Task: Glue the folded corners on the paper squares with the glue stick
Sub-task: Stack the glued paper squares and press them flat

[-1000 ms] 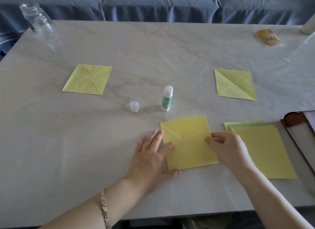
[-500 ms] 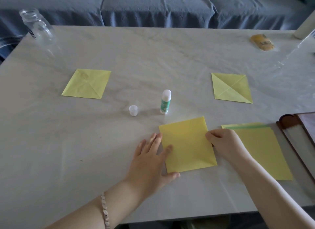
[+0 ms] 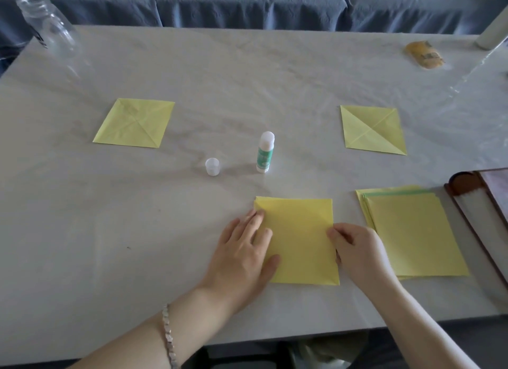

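Clear glass first: a jar (image 3: 46, 24) stands at the upper left of the pale marbled table (image 3: 247, 80), its label hard to read. Below it lies a left folded square (image 3: 134, 123) of yellow paper, its corners meeting at the middle. At the lower left a forearm with a bracelet (image 3: 168, 335) enters, cut off by the frame's bottom edge.

The left hand (image 3: 242, 253) lies flat with straight fingers on the left edge of the centre sheet (image 3: 299, 239), covering that edge. Above it stand a small translucent cap (image 3: 212, 166) and, just to its right, the uncapped glue stick (image 3: 265, 152), upright and untouched.

The right hand (image 3: 357, 247) has curled fingers at the sheet's right edge. Its knuckles hide whether it pinches the paper, so I cannot tell.

The right folded square (image 3: 372, 129) sits in the upper right. A stack (image 3: 412, 234) of yellow sheets sits in the lower right. A blurred yellow packet (image 3: 424, 54), a white cylinder (image 3: 492, 38) and a wooden frame (image 3: 481, 209) are at the right border, the last two cut off by it.
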A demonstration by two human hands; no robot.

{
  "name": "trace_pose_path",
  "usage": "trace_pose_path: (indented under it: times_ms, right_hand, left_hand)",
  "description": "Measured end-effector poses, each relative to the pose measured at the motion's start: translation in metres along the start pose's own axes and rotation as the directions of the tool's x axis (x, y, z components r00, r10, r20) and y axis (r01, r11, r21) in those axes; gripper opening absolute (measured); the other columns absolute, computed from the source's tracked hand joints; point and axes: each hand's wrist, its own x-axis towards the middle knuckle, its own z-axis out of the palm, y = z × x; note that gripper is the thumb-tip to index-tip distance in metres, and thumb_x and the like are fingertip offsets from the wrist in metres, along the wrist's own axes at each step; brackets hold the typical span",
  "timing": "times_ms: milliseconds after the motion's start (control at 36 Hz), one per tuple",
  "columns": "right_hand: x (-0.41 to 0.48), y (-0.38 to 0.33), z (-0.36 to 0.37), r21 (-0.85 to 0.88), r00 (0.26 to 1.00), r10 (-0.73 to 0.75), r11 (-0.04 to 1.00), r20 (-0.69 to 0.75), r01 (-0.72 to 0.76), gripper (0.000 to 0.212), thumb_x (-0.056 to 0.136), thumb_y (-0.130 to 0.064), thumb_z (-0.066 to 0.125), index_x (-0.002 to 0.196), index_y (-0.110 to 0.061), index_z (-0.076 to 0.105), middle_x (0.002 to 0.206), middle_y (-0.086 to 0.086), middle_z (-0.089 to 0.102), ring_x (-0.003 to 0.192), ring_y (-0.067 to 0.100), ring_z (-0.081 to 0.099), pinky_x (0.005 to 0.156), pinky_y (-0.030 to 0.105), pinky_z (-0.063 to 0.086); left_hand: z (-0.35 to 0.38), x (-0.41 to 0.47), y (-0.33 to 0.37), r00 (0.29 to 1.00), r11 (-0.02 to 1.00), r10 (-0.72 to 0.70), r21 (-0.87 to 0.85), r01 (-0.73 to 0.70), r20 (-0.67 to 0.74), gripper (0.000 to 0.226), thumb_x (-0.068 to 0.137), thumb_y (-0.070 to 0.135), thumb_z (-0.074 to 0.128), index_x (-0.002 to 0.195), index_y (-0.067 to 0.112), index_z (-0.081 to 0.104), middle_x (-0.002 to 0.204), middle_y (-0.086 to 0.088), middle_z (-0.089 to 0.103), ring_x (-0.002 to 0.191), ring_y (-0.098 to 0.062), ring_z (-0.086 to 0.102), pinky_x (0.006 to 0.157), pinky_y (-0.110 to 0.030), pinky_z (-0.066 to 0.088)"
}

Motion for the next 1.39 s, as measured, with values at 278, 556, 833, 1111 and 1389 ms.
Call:
trace_pose_path:
  times_ms: [278,556,833,1111,1389]
  right_hand:
    - [-0.008,0.001,-0.001,0.058,1.0,0.01,0.998,-0.001,-0.01,0.018,0.093,-0.015,0.051,0.086,-0.014,0.068,0.062,-0.006,0.059,0.056,0.01,0.049,0.052,0.025,0.036]
    - [-0.016,0.002,-0.004,0.091,0.999,0.019,0.996,0.038,-0.023,0.018,0.093,-0.014,0.051,0.085,-0.016,0.067,0.067,-0.005,0.063,0.057,0.01,0.052,0.054,0.024,0.039]
    - [-0.015,0.002,-0.005,0.002,0.998,0.018,1.0,0.056,-0.019,0.017,0.093,-0.016,0.052,0.082,-0.021,0.064,0.076,-0.002,0.067,0.071,0.018,0.06,0.066,0.032,0.047]
    - [-0.016,0.006,-0.002,0.003,1.0,0.005,1.0,0.011,-0.005,0.027,0.09,-0.014,0.056,0.115,-0.025,0.057,0.081,-0.006,0.06,0.075,0.011,0.056,0.063,0.021,0.042]
    - [-0.016,0.011,0.002,-0.037,0.998,-0.051,0.998,-0.037,0.049,0.03,0.088,-0.012,0.059,0.115,-0.025,0.059,0.083,-0.008,0.057,0.071,0.007,0.054,0.06,0.019,0.04]
  left_hand:
    - [0.004,-0.001,0.003,0.992,0.99,0.095,0.092,-0.102,0.078,0.086,0.076,0.081,0.026,0.129,0.016,0.048,0.144,-0.02,0.041,0.132,-0.036,0.041,0.104,-0.047,0.028]
    - [-0.001,0.002,0.0,0.969,0.982,0.134,0.1,-0.157,0.208,0.117,0.054,0.092,0.027,0.146,0.026,-0.002,0.153,-0.01,-0.016,0.141,-0.029,-0.011,0.11,-0.053,-0.002]
    - [-0.008,0.008,0.003,0.95,0.984,0.119,0.092,-0.151,0.29,0.118,0.05,0.093,0.022,0.147,0.026,0.013,0.151,-0.03,0.016,0.141,-0.033,0.008,0.11,-0.052,0.004]
    - [-0.014,0.017,0.005,0.907,0.972,0.104,0.152,-0.18,0.409,0.127,0.034,0.09,0.011,0.144,0.037,-0.023,0.15,-0.01,-0.029,0.134,-0.024,-0.034,0.109,-0.049,-0.022]
    - [-0.015,0.016,0.005,0.917,0.976,0.107,0.138,-0.171,0.385,0.128,0.036,0.09,0.013,0.148,0.034,-0.013,0.15,-0.009,-0.018,0.133,-0.025,-0.032,0.107,-0.047,-0.025]
